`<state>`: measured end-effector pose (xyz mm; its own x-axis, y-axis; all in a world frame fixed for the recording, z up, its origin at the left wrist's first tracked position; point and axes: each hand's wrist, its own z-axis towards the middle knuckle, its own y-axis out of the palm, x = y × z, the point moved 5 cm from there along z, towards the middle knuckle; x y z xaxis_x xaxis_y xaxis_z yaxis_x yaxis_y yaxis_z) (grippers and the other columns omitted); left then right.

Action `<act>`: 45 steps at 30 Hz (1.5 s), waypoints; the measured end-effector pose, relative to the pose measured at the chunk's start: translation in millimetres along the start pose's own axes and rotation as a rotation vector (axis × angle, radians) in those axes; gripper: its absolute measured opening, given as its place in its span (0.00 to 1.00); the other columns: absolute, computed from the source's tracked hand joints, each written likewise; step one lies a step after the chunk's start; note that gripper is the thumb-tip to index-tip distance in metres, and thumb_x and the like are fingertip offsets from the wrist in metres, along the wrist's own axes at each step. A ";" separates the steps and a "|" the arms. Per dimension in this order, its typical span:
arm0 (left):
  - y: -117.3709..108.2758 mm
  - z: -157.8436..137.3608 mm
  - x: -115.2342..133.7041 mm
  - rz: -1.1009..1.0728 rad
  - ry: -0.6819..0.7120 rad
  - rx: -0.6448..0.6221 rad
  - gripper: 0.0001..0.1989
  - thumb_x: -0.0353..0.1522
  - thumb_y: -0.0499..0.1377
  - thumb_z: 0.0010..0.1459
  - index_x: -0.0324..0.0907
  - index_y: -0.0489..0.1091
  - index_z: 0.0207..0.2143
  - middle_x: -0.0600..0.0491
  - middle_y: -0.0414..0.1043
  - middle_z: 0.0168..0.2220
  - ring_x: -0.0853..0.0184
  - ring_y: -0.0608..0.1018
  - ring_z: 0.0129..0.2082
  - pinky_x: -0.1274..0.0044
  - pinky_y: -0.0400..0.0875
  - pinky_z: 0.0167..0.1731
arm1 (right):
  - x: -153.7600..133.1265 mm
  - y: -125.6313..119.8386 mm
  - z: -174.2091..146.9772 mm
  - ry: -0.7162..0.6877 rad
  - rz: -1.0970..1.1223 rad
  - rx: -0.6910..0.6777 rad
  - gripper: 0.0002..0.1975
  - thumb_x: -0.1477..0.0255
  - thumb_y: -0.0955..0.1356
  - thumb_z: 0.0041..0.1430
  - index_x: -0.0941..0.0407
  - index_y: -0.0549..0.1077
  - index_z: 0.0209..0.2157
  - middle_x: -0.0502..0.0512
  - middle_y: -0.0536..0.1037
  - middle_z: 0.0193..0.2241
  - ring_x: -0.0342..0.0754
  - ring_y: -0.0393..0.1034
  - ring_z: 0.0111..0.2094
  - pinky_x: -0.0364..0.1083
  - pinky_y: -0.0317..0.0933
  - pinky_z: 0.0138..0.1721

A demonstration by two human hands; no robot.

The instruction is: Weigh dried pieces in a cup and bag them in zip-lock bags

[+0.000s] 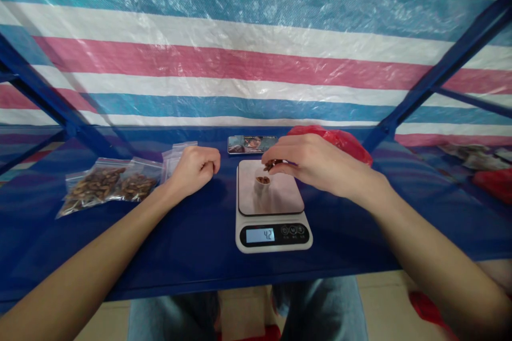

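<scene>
At a blue table, with two filled clear bags at left and a white scale, reading 4.2, near the middle. Holding left hand loosely clenched near the bags. With right hand, over the scale, pinching small brown pieces.

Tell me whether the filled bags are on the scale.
No, the filled bags lie on the blue table, left of the scale.

- One head-worn view, looking forward and down over the blue worktop.
- Near, within arm's reach; striped sheet fills the top, legs the bottom edge.
</scene>
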<state>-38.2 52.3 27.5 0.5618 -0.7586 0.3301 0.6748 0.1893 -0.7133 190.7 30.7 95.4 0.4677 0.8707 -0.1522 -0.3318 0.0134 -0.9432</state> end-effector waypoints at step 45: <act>-0.7 1.3 4.3 0.013 -0.008 -0.031 0.15 0.20 0.48 0.45 0.42 0.69 0.17 0.57 0.70 0.18 0.71 0.72 0.18 0.78 0.62 0.24 | 65.2 -25.5 -65.3 0.359 0.255 0.588 0.09 0.62 0.78 0.61 0.53 0.83 0.33 0.52 0.83 0.29 0.47 0.74 0.25 0.48 0.68 0.30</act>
<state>-35.7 49.8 30.2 0.5738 -0.7515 0.3255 0.6523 0.1791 -0.7365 283.2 55.0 90.3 0.5233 0.6683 -0.5287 -0.8037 0.1808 -0.5669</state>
